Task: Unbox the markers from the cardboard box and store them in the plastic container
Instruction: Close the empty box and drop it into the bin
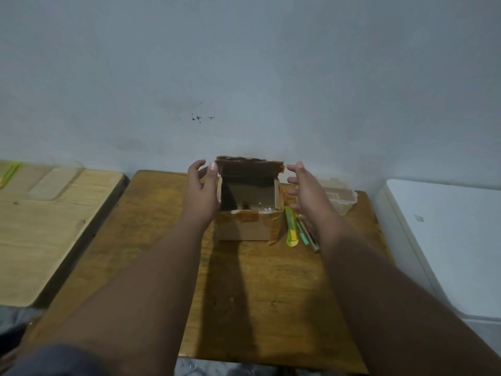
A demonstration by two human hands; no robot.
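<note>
A small cardboard box (248,225) stands open on the wooden table (257,289), its back flap upright against the wall. Its dim inside shows pale shapes at the bottom that I cannot identify. My left hand (202,191) hovers at the box's left side with fingers spread, its thumb near the top flap. At the box's right side my right hand (306,194) is open too, a little apart from the cardboard. The clear plastic container (340,198) sits behind my right hand near the table's far right corner, partly hidden.
A yellow-green utility knife (291,226) lies right of the box, with a teal pen (302,233) and a dark pen (311,240) beside it. A lighter wooden table (40,226) stands at the left, a white surface (447,240) at the right.
</note>
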